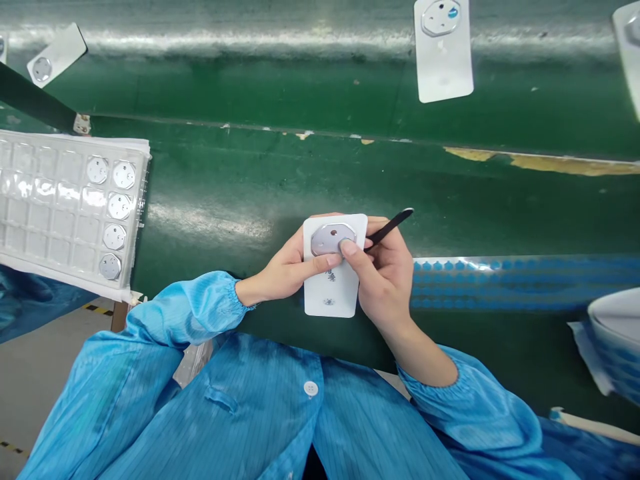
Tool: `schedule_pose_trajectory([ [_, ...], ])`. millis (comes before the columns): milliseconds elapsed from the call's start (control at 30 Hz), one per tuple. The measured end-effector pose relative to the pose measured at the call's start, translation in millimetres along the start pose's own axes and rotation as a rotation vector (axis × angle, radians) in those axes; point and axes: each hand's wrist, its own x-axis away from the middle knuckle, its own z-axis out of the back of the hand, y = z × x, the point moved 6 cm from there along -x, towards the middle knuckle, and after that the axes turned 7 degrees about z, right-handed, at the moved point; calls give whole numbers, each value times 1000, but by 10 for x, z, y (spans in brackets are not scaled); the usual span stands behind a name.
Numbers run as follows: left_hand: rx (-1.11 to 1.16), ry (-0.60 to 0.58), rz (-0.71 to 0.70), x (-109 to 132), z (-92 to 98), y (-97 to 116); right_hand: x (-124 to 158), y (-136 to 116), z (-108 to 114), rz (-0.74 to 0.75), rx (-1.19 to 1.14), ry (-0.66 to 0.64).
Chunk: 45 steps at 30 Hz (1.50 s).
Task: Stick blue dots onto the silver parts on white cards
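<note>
A white rounded card (pixel 331 290) with a silver octagonal disc (pixel 327 239) near its top is held over the green bench. My left hand (pixel 286 270) grips the card from the left, thumb across its front. My right hand (pixel 383 273) presses a finger on the disc's lower right edge and also holds black tweezers (pixel 391 227), whose tip points up and to the right.
A clear plastic tray (pixel 50 207) with several silver discs in its right column sits at the left. More white cards (pixel 443 50) lie on the green conveyor belt (pixel 250 80) beyond. A strip of blue round stickers (pixel 520 280) lies at the right.
</note>
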Motion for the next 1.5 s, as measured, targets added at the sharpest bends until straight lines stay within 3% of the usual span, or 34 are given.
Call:
schedule_pose_trajectory([
  [267, -214, 36, -83, 33, 22, 11, 3, 79, 33, 57, -33, 25],
  [467, -144, 29, -24, 9, 57, -9, -24, 100, 33, 41, -91, -68],
  [667, -87, 43, 34, 9, 52, -11, -20, 91, 20, -18, -54, -63],
  [900, 172, 181, 182, -32, 113, 28, 35, 183, 34, -44, -153, -87],
  [1500, 281, 189, 246, -61, 154, 17, 25, 234, 78, -56, -92, -82],
])
